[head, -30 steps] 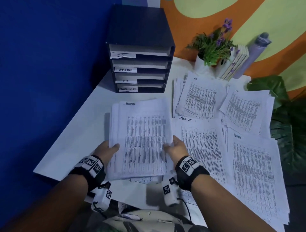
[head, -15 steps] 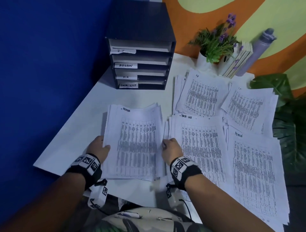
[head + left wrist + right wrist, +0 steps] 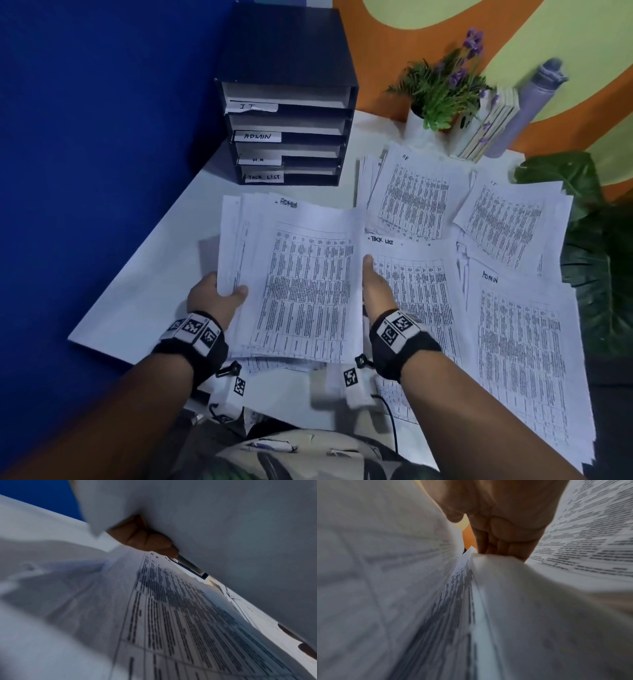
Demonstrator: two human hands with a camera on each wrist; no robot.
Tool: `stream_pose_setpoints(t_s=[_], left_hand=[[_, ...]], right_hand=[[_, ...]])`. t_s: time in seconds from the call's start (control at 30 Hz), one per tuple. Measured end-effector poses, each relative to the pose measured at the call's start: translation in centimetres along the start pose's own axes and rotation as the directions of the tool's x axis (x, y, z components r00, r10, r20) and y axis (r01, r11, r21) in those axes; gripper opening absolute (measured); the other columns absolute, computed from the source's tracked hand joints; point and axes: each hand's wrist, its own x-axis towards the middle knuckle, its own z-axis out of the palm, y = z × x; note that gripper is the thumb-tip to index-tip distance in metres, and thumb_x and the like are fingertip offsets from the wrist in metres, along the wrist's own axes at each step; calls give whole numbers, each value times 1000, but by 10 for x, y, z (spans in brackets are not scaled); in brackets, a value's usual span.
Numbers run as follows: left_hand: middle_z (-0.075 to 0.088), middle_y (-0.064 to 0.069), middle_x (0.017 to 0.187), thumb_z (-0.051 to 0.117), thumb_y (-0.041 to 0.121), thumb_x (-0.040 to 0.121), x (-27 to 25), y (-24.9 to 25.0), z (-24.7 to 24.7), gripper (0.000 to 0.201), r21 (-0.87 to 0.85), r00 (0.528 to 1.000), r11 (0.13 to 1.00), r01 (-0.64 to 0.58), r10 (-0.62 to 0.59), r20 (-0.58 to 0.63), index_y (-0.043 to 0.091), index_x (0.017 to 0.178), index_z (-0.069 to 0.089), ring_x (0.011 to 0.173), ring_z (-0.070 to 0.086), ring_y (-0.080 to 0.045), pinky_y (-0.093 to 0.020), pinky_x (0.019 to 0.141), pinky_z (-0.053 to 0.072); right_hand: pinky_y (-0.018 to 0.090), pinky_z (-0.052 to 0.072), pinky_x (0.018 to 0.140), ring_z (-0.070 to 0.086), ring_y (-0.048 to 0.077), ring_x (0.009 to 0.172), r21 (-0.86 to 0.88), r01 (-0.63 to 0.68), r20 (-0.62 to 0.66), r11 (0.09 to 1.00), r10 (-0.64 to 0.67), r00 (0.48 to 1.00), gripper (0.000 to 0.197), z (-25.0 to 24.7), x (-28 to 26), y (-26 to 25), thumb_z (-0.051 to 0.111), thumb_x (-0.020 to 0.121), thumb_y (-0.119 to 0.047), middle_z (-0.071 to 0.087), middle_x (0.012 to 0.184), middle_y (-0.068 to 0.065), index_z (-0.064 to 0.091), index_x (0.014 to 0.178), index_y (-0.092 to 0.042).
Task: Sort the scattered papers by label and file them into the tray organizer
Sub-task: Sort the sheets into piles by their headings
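I have the ADMIN stack (image 3: 301,274) lifted off the white table (image 3: 144,274), in front of the tray organizer (image 3: 287,102). My left hand (image 3: 212,298) clamps its left edge, thumb on top and fingers (image 3: 147,540) curled beneath. My right hand (image 3: 376,291) grips the right edge, fingers (image 3: 505,540) tucked under the sheets.

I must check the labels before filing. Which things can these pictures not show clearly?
- Printed table text on the ADMIN stack: head view, too small.
- Right hand fingers: head view, hidden behind the stack.
- Tray organizer contents: head view, too dark inside.
- Both wrist views: blurred paper fills them.
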Motion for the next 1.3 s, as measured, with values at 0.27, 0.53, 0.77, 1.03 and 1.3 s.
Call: stream_pose_setpoints(t_s=[0.27,0.53,0.77,1.03,1.3], left_hand=[[65,-8,112,72,38,83,-2,-18,16,47,50,997,996,71,-73,34,18,121,54,99,63,-32,-44,87,54],[41,-7,147,66,2,86,0,-32,12,65,151,987,981,-123,105,121,30,141,45,133,40,-25,-28,105,33],[36,-8,150,75,13,81,3,-29,7,74,182,987,983,-15,-15,162,21,145,41,118,50,-22,-27,97,39],[49,5,137,74,8,81,-2,-25,14,65,67,961,996,-63,42,272,23,139,48,123,47,-14,-20,100,32],[66,5,109,74,40,81,6,-37,22,10,42,977,997,62,-69,200,34,84,66,113,58,-20,-34,102,44]], right_hand=[[47,42,102,54,43,118,-83,-15,7,996,16,1000,77,-13,-1,27,34,96,-60,57,127,26,50,127,9],[20,38,48,47,8,60,-597,81,9,798,-95,995,22,-20,14,53,51,92,-13,47,71,-3,41,74,-20],[24,41,53,50,17,66,-560,-11,-61,829,-28,998,21,-42,18,47,55,84,-6,47,70,1,42,70,-12],[42,42,104,54,25,119,-292,-10,-4,956,9,1000,55,-26,17,50,65,88,-33,58,128,7,49,134,-8],[27,51,74,59,22,90,-303,15,-123,953,-55,991,16,-26,19,64,63,90,-17,61,89,0,56,96,-4]])
